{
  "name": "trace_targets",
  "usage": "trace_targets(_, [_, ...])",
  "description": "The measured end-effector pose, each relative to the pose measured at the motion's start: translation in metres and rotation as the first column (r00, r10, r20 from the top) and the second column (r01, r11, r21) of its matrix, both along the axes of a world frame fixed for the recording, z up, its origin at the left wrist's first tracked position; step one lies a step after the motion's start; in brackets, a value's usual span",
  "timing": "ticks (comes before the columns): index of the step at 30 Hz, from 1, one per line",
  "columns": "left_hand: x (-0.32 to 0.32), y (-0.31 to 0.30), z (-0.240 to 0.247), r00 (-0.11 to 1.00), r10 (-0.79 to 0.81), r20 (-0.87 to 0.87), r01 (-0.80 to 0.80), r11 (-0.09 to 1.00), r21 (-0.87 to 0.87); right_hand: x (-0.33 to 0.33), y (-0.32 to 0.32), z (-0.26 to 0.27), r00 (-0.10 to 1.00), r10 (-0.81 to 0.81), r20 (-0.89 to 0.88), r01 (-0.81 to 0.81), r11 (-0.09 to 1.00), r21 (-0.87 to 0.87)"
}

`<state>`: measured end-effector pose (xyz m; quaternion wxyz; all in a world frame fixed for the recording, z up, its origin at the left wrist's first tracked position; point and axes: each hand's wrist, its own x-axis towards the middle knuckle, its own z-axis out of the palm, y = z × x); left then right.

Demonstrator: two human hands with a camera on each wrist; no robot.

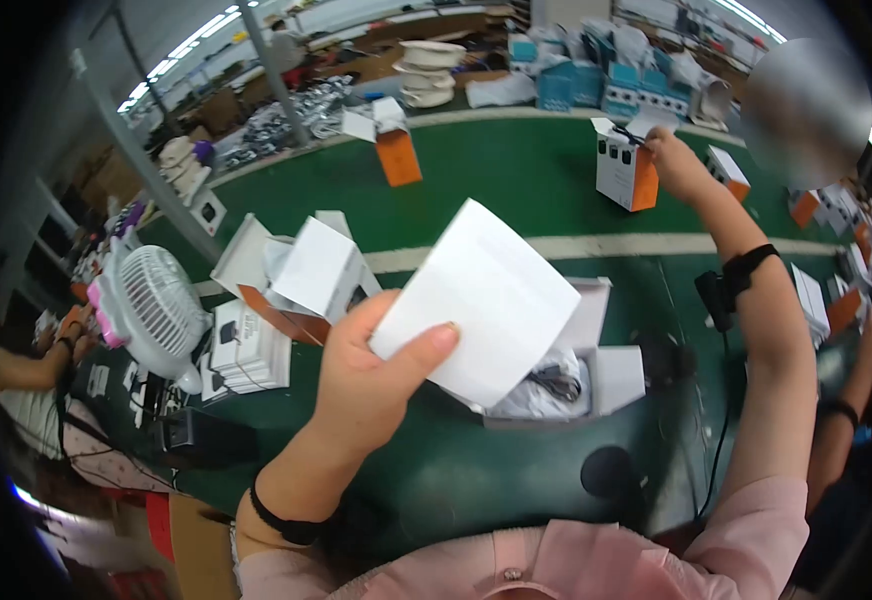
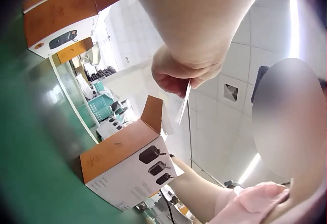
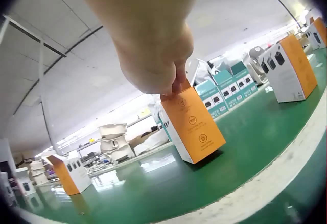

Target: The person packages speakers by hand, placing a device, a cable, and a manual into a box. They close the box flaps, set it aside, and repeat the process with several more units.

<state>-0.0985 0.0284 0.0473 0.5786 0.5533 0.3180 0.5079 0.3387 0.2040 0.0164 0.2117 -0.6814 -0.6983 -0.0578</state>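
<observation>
My left hand (image 1: 361, 375) pinches a thin white booklet (image 1: 486, 300) between thumb and fingers, raised over the green bench. Edge-on, the booklet (image 2: 184, 104) shows as a narrow white strip in the left wrist view. My right hand (image 1: 678, 165) reaches across to an open orange-and-white box (image 1: 621, 175), its fingers gripping the top edge. A dark cord-like piece (image 1: 628, 135) lies at that box's mouth. In the right wrist view the same box (image 3: 191, 124) leans a little, its inside hidden. Below the booklet, an open white box (image 1: 618, 380) holds a bagged item and a black cable (image 1: 556, 382).
Another open box (image 1: 321, 265) stands at left, near banded white booklets (image 1: 246, 350) and a white fan (image 1: 156, 300). An orange box (image 1: 398, 158) stands on the far green strip. Teal boxes (image 1: 566, 85) line the back. Other people sit at both sides.
</observation>
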Motion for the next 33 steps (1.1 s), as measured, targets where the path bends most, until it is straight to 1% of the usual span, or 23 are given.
trace_targets(1, [-0.001, -0.002, -0.002, 0.999, -0.016, -0.027, 0.017, 1.0, 0.019, -0.004, -0.029, 0.009, 0.989, 0.085, 0.123, -0.088, 0.996, 0.019])
trace_targets(5, [0.003, -0.01, -0.005, 0.996, -0.088, -0.032, 0.088, 0.996, 0.014, -0.013, -0.13, 0.026, 0.986, 0.098, 0.136, -0.094, 0.995, -0.036])
trace_targets(7, [0.008, -0.014, -0.007, 0.994, -0.106, -0.032, 0.108, 0.993, 0.054, -0.016, -0.174, 0.031, 0.981, 0.145, 0.125, -0.124, 0.979, -0.165])
trace_targets(8, [0.01, -0.017, -0.007, 0.993, -0.113, -0.034, 0.115, 0.992, 0.054, -0.019, -0.19, 0.032, 0.983, 0.138, 0.124, -0.117, 0.979, -0.164])
trace_targets(10, [0.013, -0.022, -0.003, 0.979, -0.201, -0.012, 0.202, 0.979, 0.034, -0.026, -0.214, 0.036, 0.989, 0.065, 0.136, -0.028, 0.965, -0.261])
trace_targets(11, [0.014, -0.024, -0.003, 0.974, -0.224, -0.008, 0.224, 0.973, 0.051, -0.031, -0.224, 0.037, 0.973, 0.06, 0.221, -0.011, 0.976, -0.215])
trace_targets(12, [0.016, -0.025, -0.004, 0.975, -0.221, -0.008, 0.221, 0.974, 0.058, -0.046, -0.231, 0.045, 0.973, 0.062, 0.224, -0.014, 0.978, -0.209])
trace_targets(14, [0.02, -0.028, -0.007, 0.963, -0.268, 0.002, 0.268, 0.962, 0.053, -0.094, -0.243, 0.066, 0.998, -0.011, -0.069, 0.011, 1.0, 0.005])
trace_targets(15, [0.025, -0.033, -0.006, 0.964, -0.264, 0.029, 0.261, 0.963, 0.072, -0.117, -0.25, 0.07, 0.896, 0.113, -0.43, -0.113, 0.993, 0.025])
trace_targets(16, [0.029, -0.037, -0.006, 0.964, -0.263, 0.031, 0.26, 0.962, 0.08, -0.139, -0.254, 0.072, 0.655, 0.217, -0.723, -0.221, 0.971, 0.091])
trace_targets(18, [0.032, -0.044, -0.006, 0.965, -0.263, -0.009, 0.262, 0.954, 0.145, -0.171, -0.256, 0.075, 0.344, 0.283, -0.895, -0.502, 0.861, 0.08])
trace_targets(19, [0.031, -0.045, -0.002, 0.959, -0.267, -0.093, 0.28, 0.945, 0.17, -0.183, -0.256, 0.076, 0.351, 0.226, -0.909, -0.539, 0.842, 0.001])
trace_targets(20, [0.03, -0.046, -0.001, 0.96, -0.263, -0.094, 0.276, 0.946, 0.172, -0.193, -0.256, 0.076, 0.361, 0.167, -0.917, -0.574, 0.815, -0.077])
trace_targets(21, [0.029, -0.047, -0.001, 0.969, -0.207, -0.137, 0.229, 0.958, 0.173, -0.202, -0.256, 0.072, 0.313, 0.115, -0.943, -0.521, 0.851, -0.069])
trace_targets(22, [0.028, -0.047, -0.001, 0.973, -0.148, -0.179, 0.18, 0.968, 0.175, -0.207, -0.257, 0.074, 0.314, 0.12, -0.942, -0.527, 0.847, -0.068])
trace_targets(23, [0.028, -0.044, -0.003, 0.974, -0.141, -0.177, 0.172, 0.969, 0.176, -0.212, -0.258, 0.076, 0.661, 0.199, -0.724, -0.336, 0.941, -0.048])
trace_targets(24, [0.027, -0.039, -0.007, 0.972, -0.169, -0.162, 0.185, 0.979, 0.087, -0.215, -0.259, 0.077, 0.906, 0.168, -0.389, -0.157, 0.986, 0.058])
trace_targets(25, [0.026, -0.036, -0.009, 0.97, -0.197, -0.143, 0.198, 0.98, -0.005, -0.216, -0.255, 0.065, 0.969, 0.245, -0.032, -0.213, 0.893, 0.397])
trace_targets(26, [0.027, -0.038, -0.008, 0.971, -0.192, -0.141, 0.193, 0.981, -0.009, -0.22, -0.258, 0.063, 0.968, 0.25, -0.032, -0.218, 0.893, 0.393])
trace_targets(28, [0.03, -0.041, -0.007, 0.97, -0.218, 0.105, 0.234, 0.958, -0.169, -0.228, -0.263, 0.058, 0.868, 0.347, 0.356, -0.494, 0.685, 0.535])
trace_targets(29, [0.028, -0.04, -0.009, 0.958, -0.247, 0.142, 0.27, 0.947, -0.175, -0.231, -0.266, 0.053, 0.824, 0.373, 0.426, -0.561, 0.644, 0.52])
trace_targets(30, [0.026, -0.042, -0.008, 0.959, -0.246, 0.141, 0.269, 0.947, -0.178, -0.235, -0.268, 0.048, 0.797, 0.428, 0.427, -0.6, 0.648, 0.469])
trace_targets(33, [0.019, -0.045, -0.011, 0.911, -0.282, 0.302, 0.37, 0.881, -0.295, -0.237, -0.268, 0.021, 0.817, 0.452, 0.358, -0.576, 0.674, 0.463])
